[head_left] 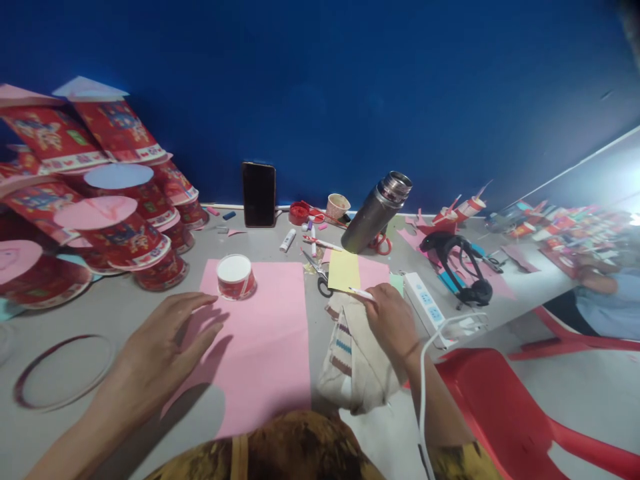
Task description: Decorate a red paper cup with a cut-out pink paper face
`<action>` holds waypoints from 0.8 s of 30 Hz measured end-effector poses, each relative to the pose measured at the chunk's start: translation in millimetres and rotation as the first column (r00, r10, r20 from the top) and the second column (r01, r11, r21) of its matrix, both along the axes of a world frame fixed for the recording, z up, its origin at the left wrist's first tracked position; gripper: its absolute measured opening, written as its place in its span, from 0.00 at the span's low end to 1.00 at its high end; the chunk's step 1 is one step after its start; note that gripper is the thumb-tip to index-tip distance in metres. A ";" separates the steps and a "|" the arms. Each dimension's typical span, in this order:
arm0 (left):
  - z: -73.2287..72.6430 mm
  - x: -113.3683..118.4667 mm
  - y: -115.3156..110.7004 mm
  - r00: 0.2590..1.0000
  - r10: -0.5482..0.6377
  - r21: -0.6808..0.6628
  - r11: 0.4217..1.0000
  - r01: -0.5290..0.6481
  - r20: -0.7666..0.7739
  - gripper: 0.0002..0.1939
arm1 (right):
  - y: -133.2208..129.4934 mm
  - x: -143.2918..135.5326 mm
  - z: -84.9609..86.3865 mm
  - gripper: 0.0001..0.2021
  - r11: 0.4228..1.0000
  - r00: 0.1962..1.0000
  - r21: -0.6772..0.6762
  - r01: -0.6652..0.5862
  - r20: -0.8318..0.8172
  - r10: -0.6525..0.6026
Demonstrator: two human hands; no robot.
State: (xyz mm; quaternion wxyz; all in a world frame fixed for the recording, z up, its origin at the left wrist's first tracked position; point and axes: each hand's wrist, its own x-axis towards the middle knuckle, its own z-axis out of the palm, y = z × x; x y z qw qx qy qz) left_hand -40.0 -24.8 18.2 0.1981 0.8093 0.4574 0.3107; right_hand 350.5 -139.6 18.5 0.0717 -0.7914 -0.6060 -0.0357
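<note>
As the left hand [159,347] hovers, the right [393,320] pinches a pen [361,293]

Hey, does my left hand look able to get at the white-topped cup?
Likely yes: the left hand looks empty and close beside the white-topped cup, with nothing visible between them.

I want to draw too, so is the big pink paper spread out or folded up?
Spread out: the pink paper lies flat on the table, with a small cup resting on it. Its near end is hidden.

no readable text, labels, brands, numbers or signs
</note>
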 end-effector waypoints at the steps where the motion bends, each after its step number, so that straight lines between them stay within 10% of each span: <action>1: -1.0 -1.3 -0.4 1.000 -0.009 -0.007 1.000 0.009 -0.002 0.15 | 0.3 1.4 0.7 0.10 1.000 1.000 -0.015 -0.013 0.003 0.013; 8: -16.1 -7.8 2.0 0.999 -0.040 -0.033 0.999 0.039 -0.029 0.16 | 2.2 11.6 -5.9 0.10 0.999 0.999 -0.029 -0.037 0.015 0.037; 14: -6.5 6.7 22.5 0.999 0.010 -0.059 0.998 -0.013 -0.047 0.39 | -15.4 18.3 4.1 0.11 0.978 0.990 0.159 -0.137 0.044 0.132; 19: 0.9 38.8 42.4 0.998 0.065 -0.105 0.993 -0.062 0.022 0.41 | -26.8 -5.0 35.2 0.10 0.937 0.937 0.286 -0.200 -0.224 0.268; 24: 4.1 47.9 41.7 0.982 0.075 -0.166 0.985 -0.046 0.172 0.29 | -11.6 -33.1 53.4 0.10 0.960 0.836 0.281 -0.002 -0.526 0.156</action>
